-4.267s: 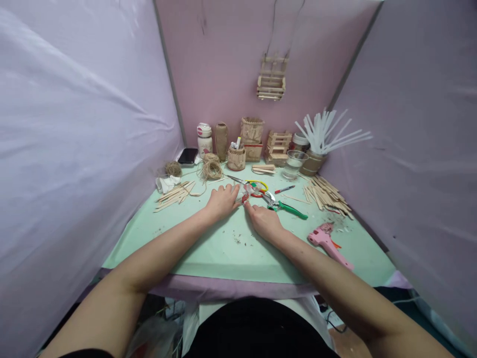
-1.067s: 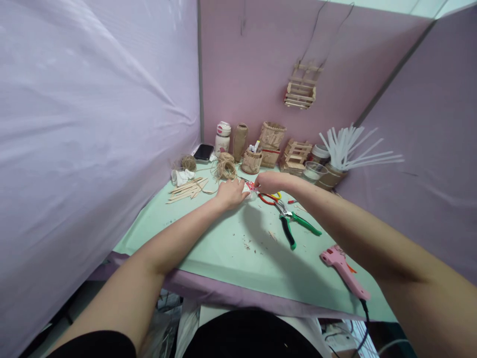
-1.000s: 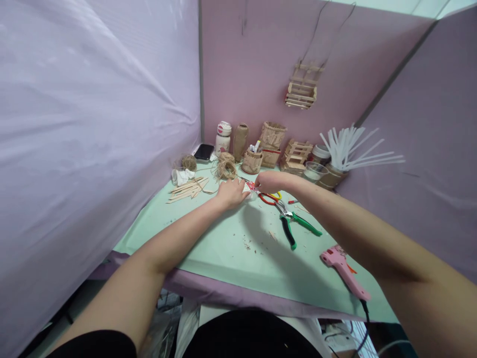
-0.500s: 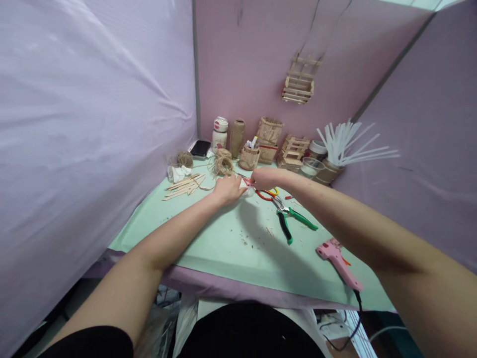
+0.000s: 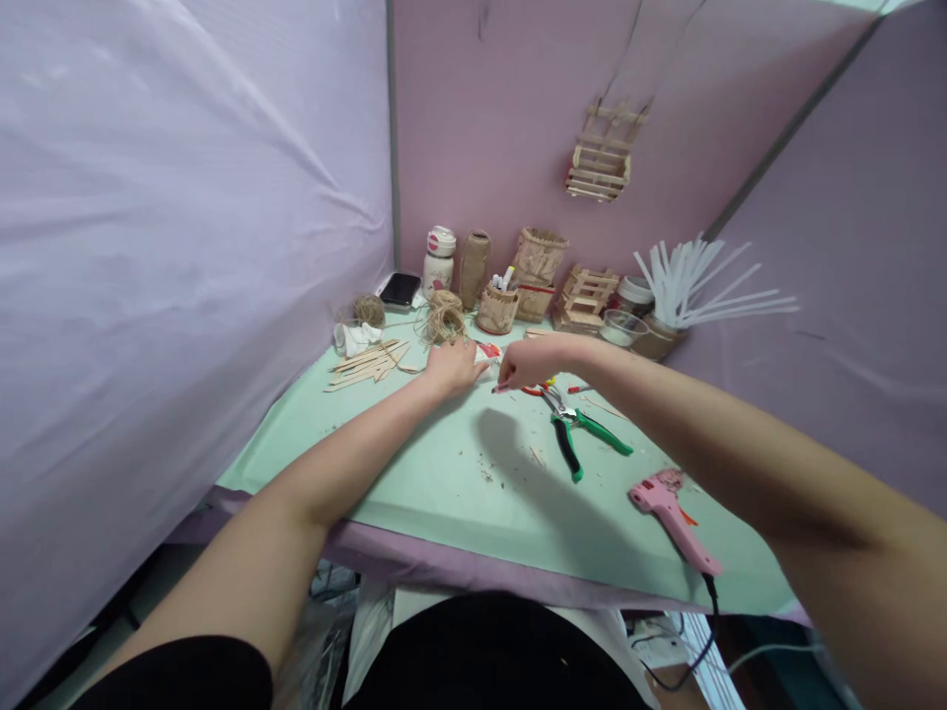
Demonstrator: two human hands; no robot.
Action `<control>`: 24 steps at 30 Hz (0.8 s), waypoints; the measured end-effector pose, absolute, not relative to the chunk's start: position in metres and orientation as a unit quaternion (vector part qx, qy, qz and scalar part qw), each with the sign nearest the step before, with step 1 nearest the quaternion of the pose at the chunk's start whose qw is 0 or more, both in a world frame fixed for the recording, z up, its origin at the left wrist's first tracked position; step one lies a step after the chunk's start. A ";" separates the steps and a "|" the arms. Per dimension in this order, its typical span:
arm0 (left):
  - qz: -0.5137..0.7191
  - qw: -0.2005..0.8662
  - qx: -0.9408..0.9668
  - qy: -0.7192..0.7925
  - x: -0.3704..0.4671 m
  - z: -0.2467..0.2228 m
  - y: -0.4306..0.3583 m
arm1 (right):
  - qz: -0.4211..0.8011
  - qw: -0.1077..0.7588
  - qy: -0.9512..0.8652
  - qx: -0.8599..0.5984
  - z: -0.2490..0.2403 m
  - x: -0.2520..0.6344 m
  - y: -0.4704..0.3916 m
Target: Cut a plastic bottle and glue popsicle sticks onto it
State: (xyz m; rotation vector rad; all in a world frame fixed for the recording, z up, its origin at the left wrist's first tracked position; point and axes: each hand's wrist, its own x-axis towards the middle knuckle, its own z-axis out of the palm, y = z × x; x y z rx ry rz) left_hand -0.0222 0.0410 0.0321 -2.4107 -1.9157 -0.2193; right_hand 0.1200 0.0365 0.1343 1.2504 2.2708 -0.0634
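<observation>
My left hand [image 5: 453, 369] rests at the middle of the table, its fingers on a small white and red packet [image 5: 486, 352] that shows partly beyond them. Just right of it, my right hand [image 5: 522, 365] is closed, with a small pinkish thing [image 5: 501, 388] at its fingertips that is too small to name. Behind my left hand lies a coil of twine [image 5: 445, 318]. Green-handled pliers [image 5: 568, 418] lie open to the right, touching or close to red and yellow scissor handles [image 5: 536, 390], partly hidden by my right hand.
Wooden sticks [image 5: 366, 364] lie left. Along the back stand a white bottle [image 5: 439, 264], a pen cup [image 5: 497, 310], stick-made holders [image 5: 584, 299] and white glue sticks [image 5: 681, 284]. A pink glue gun [image 5: 675, 520] with a cable lies at the right front.
My right hand has drawn slightly back and away from the packet and my left hand, carrying the small thing at its fingertips. The view has shifted a little.
</observation>
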 end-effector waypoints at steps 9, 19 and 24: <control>-0.073 0.022 -0.793 -0.604 -0.029 0.030 0.048 | 0.037 0.087 0.831 0.549 0.113 0.151 0.026; -0.078 0.036 -0.788 -0.610 -0.026 0.030 0.044 | 0.000 0.035 0.840 0.542 0.088 0.145 0.025; -0.082 0.030 -0.788 -0.610 -0.026 0.029 0.043 | 0.015 0.072 0.835 0.545 0.087 0.140 0.027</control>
